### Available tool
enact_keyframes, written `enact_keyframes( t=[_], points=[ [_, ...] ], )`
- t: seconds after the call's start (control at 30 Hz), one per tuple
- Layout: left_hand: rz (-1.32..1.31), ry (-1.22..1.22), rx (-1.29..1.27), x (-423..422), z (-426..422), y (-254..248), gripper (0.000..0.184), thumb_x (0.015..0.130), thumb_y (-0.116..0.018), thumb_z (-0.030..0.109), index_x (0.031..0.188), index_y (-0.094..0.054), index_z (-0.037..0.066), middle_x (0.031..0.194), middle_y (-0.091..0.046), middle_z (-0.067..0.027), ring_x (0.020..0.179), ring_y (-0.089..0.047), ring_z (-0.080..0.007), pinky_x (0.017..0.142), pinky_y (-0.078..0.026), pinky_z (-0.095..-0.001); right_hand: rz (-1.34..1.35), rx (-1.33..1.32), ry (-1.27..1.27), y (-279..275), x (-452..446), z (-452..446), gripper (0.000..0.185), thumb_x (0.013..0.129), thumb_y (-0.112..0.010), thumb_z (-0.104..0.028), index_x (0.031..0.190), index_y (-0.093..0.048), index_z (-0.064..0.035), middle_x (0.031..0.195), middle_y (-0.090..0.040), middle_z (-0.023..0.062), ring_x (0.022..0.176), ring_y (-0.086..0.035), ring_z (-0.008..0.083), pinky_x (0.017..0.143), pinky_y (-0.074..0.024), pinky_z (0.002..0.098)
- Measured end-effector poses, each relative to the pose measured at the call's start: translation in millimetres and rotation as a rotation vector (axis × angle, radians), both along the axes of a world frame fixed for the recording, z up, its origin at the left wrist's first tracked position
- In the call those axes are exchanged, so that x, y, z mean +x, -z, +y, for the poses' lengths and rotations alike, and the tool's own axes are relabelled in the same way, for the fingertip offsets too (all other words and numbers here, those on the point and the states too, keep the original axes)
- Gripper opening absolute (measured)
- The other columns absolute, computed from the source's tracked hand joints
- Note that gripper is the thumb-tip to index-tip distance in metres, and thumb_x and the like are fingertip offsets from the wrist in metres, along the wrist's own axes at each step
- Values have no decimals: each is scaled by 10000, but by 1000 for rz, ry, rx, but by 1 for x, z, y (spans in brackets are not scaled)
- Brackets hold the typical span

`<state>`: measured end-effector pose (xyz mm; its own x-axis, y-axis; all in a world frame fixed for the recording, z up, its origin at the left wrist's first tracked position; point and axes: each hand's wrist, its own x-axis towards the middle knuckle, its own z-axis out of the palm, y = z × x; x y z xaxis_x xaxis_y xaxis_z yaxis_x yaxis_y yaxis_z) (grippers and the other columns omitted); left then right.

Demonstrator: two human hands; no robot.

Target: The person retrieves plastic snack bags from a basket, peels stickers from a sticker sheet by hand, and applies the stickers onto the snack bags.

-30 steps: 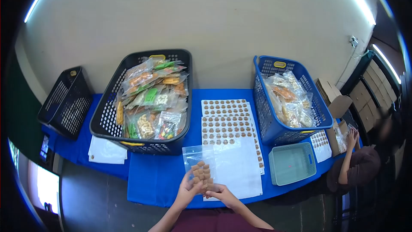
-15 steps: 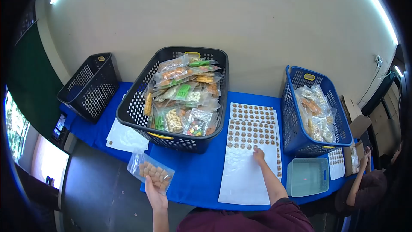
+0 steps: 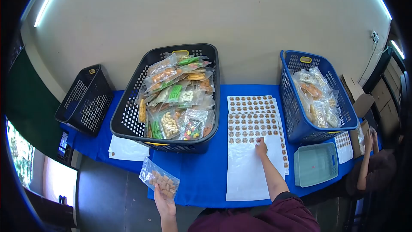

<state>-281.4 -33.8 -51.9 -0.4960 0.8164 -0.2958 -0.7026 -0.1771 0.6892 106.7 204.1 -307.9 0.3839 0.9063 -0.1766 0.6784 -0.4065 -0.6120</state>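
Observation:
My left hand (image 3: pixel 165 202) grips the lower edge of a clear plastic bag (image 3: pixel 159 178) holding brown, pillow-shaped pieces, held up in front of the table edge. My right hand (image 3: pixel 261 148) is over a white sheet of round stickers (image 3: pixel 249 169), its fingertips pinched together at a small round sticker (image 3: pixel 260 139) in the lowest row. Whether that sticker is fully off the sheet cannot be made out. Rows of brown-and-white stickers fill the sheet's upper part; its lower part is bare white. More sticker sheets lie beneath it.
A large black basket (image 3: pixel 161 145) full of bagged snacks stands left of the sheets. At right are a blue basket (image 3: pixel 296 114) with more bags and a pale green tray (image 3: pixel 315 180). Another black basket (image 3: pixel 81 103) stands far left. A co-worker's hands (image 3: pixel 370 139) show at far right.
My view has shifted slightly. The bag in my left hand has moved a little right and down in view. My right hand stays at the lowest sticker row, fingertips now more drawn together.

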Motion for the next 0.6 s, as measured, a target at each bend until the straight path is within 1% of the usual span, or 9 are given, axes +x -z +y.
enact_keyframes(
  t=[0.03, 0.13, 0.23, 0.33, 0.43, 0.47, 0.57, 0.6],
  points=[
    [19, 14, 10, 2, 2, -3, 414, 919, -369, 245, 1266, -329, 23, 1224, -441, -112, 1091, -475, -229, 905, -402, -383, -10, 14, 38, -2, -1, 0, 393, 748, -582, -118, 1106, -422, -146, 1090, -558, 79, 1008, -535, 271, 786, -421, 429],
    [60, 39, 15, 8, 2, -8, 412, 918, -368, 246, 1264, -332, 24, 1222, -443, -111, 1087, -479, -223, 890, -412, -375, -51, -8, 20, -1, 0, 0, 459, 754, -584, -121, 1180, -412, -130, 1071, -550, 111, 1000, -531, 280, 781, -417, 443],
    [82, 32, -1, 13, 2, -13, 410, 919, -366, 249, 1259, -336, 22, 1215, -446, -110, 1085, -479, -220, 881, -418, -363, -111, 24, -27, -10, -6, -7, 491, 758, -579, -118, 1222, -417, -124, 993, -547, 143, 943, -538, 301, 752, -420, 451],
    [117, 8, 15, 15, 0, -13, 406, 918, -369, 255, 1245, -348, 15, 1186, -458, -106, 1065, -486, -212, 870, -423, -354, -283, 113, -65, -13, -22, -24, 427, 764, -572, -128, 1178, -468, -104, 921, -526, 149, 877, -533, 313, 722, -423, 447],
    [188, -24, 37, 15, -1, -8, 398, 917, -375, 259, 1225, -364, 7, 1150, -469, -99, 1029, -496, -198, 855, -426, -344, -322, 129, -79, -18, -29, -33, 377, 773, -558, -131, 1144, -502, -94, 903, -507, 164, 845, -525, 324, 707, -422, 450],
    [216, -23, 35, 14, 0, -7, 394, 916, -378, 259, 1217, -369, 4, 1140, -471, -98, 1018, -498, -193, 850, -427, -341, -316, 141, -82, -22, -31, -36, 313, 774, -544, -122, 1083, -537, -70, 898, -500, 170, 834, -523, 327, 706, -424, 451],
    [279, -51, 25, 22, 5, -16, 378, 916, -380, 266, 1187, -393, 3, 1117, -484, -90, 1005, -510, -190, 836, -439, -339, -285, 138, -135, -32, -33, -43, 255, 748, -539, -83, 999, -560, -40, 884, -500, 174, 839, -519, 331, 697, -425, 468],
    [296, -65, 23, 28, 8, -21, 372, 917, -380, 268, 1176, -402, 3, 1111, -490, -88, 1005, -515, -192, 832, -444, -339, -239, 166, -141, -30, -31, -44, 193, 702, -544, -56, 890, -575, -31, 872, -503, 178, 826, -518, 336, 696, -431, 458]
  ],
)
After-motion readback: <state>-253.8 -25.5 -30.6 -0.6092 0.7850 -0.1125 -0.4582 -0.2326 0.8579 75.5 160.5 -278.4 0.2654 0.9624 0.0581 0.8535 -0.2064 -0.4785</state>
